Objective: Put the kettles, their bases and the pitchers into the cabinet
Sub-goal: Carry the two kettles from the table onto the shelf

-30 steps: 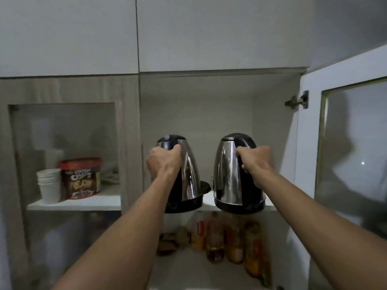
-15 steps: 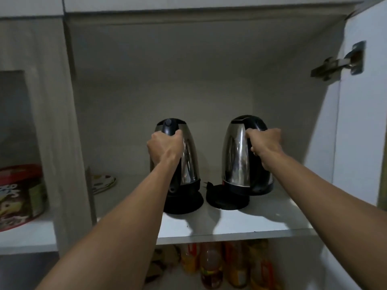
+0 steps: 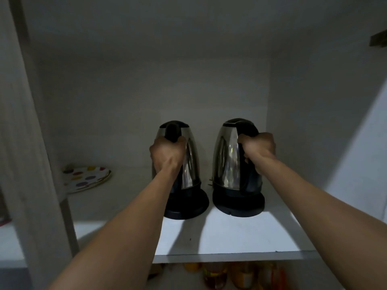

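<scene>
Two steel kettles with black lids and handles stand side by side on the white cabinet shelf (image 3: 230, 241). The left kettle (image 3: 189, 162) sits on its round black base (image 3: 188, 208), and my left hand (image 3: 166, 152) grips its handle. The right kettle (image 3: 229, 155) rests on a second black base (image 3: 238, 206), with my right hand (image 3: 258, 144) curled round its handle. Both kettles are upright. No pitchers are in view.
A polka-dot plate (image 3: 87, 177) lies at the shelf's left, behind a wooden door frame (image 3: 31, 143). The open door (image 3: 360, 164) is at the right. Bottles (image 3: 215, 275) stand on the shelf below.
Both kettles moved from the shelf's front edge deeper into the cabinet. The right kettle came down onto its base. The view has closed in on the shelf.
</scene>
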`<state>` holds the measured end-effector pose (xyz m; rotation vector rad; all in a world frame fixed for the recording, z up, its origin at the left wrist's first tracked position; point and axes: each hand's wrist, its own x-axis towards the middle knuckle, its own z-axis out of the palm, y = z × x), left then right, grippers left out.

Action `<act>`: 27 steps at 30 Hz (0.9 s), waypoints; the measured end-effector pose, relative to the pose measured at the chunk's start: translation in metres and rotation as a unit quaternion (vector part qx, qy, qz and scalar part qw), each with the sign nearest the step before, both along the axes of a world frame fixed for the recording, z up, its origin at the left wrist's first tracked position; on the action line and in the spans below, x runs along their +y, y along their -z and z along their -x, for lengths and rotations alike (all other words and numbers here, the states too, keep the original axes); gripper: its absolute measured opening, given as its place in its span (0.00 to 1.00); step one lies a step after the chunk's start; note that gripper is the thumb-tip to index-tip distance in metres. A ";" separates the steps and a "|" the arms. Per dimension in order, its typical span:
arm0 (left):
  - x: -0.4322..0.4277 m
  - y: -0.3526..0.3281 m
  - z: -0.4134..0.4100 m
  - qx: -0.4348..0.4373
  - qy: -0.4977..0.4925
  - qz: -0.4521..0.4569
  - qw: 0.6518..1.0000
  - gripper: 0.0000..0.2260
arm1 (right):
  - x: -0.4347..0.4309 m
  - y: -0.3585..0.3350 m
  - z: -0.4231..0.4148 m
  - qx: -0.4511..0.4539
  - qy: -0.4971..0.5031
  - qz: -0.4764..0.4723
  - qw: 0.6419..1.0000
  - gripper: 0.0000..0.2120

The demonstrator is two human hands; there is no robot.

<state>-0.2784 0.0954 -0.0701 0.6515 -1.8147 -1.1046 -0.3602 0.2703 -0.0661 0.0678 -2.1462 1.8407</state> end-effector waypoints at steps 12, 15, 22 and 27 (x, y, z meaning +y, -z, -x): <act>0.013 0.015 -0.035 0.038 -0.008 -0.048 0.998 0.07 | 0.010 0.015 -0.028 0.027 -0.040 -0.065 0.997 0.03; 0.022 0.021 -0.042 0.048 0.001 -0.030 0.998 0.07 | 0.014 0.022 -0.035 0.021 -0.025 -0.050 0.998 0.04; 0.037 0.014 -0.029 -0.002 0.005 0.007 1.000 0.11 | 0.013 0.020 -0.036 0.011 -0.021 -0.050 0.998 0.07; 0.013 0.018 -0.022 -0.007 -0.011 -0.026 1.000 0.11 | 0.008 0.023 -0.031 0.004 0.000 -0.038 0.999 0.09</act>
